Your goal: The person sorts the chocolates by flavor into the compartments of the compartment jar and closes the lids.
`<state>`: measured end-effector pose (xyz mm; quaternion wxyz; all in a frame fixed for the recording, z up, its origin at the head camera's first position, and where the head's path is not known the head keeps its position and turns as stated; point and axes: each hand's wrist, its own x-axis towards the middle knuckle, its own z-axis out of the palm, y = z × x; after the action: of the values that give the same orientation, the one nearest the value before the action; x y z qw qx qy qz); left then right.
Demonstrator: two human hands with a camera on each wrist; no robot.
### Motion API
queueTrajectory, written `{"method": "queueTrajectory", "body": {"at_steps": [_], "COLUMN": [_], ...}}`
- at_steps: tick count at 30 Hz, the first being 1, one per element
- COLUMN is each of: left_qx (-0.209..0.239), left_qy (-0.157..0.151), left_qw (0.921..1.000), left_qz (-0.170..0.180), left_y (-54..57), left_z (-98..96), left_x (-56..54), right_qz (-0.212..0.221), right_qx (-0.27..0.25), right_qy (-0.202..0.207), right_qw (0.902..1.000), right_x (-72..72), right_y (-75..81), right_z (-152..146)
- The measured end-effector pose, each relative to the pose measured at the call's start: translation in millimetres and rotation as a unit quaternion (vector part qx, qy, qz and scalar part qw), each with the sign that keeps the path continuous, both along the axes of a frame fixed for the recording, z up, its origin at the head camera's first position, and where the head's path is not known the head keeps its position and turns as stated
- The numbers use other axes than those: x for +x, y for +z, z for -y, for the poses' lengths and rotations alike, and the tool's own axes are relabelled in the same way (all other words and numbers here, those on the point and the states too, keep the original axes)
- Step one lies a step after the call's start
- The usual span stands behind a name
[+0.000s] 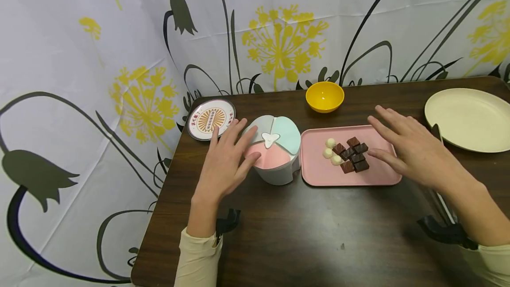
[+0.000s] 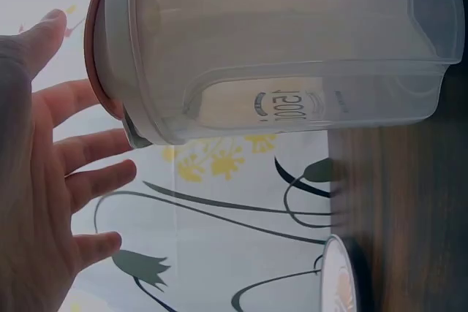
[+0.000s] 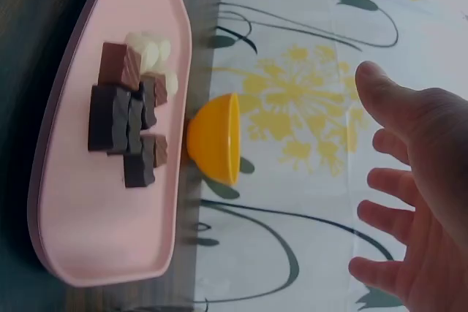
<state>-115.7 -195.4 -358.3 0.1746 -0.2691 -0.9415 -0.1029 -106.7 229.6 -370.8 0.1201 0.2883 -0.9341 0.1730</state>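
My left hand is spread beside a round clear storage container, its fingers at the edge of the lid. Grey, mint and pink sections make up that lid, around a small white centre piece. In the left wrist view the container shows see-through walls with printed marks. Over the right end of a pink tray hovers my right hand, fingers apart and holding nothing. Several brown and dark chocolate pieces lie mid-tray, with several cream-white balls to their left.
A yellow bowl stands behind the tray. At the back left lies a patterned plate, and a large cream plate is on the right. Partly hidden by my right arm is a dark, thin-edged object. A flower-printed cloth hangs behind the table.
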Motion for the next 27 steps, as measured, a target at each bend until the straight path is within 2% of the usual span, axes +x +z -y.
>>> {"method": "queueTrajectory", "body": {"at_steps": [4,7,12,16,23,27], "left_qx": [0.026,0.062,0.130,0.157,0.178,0.186], "left_qy": [-0.013,-0.033,-0.070,-0.084,-0.110,-0.122], "left_qw": [0.9995,0.9972,0.9868,0.9798,0.9743,0.9718], "left_qz": [0.009,0.025,0.066,0.090,0.084,0.077], "left_y": [-2.9,-6.2,-12.6,-17.6,-22.2,-23.7], "left_z": [2.8,4.6,5.3,4.8,5.0,5.0], "left_x": [0.1,-0.2,0.0,-0.2,-2.9,-4.5], "right_qz": [-0.024,-0.034,-0.061,-0.068,-0.079,-0.080], "right_qx": [-0.023,-0.039,-0.052,-0.058,-0.057,-0.053], "right_qy": [0.031,0.053,0.107,0.143,0.192,0.198], "right_qw": [0.9990,0.9973,0.9910,0.9856,0.9767,0.9755], "right_x": [1.5,2.6,2.1,1.6,-0.4,-2.2], "right_y": [1.8,2.8,0.5,-2.6,-3.0,-3.2], "right_z": [10.9,22.6,47.9,70.3,106.1,122.4]}}
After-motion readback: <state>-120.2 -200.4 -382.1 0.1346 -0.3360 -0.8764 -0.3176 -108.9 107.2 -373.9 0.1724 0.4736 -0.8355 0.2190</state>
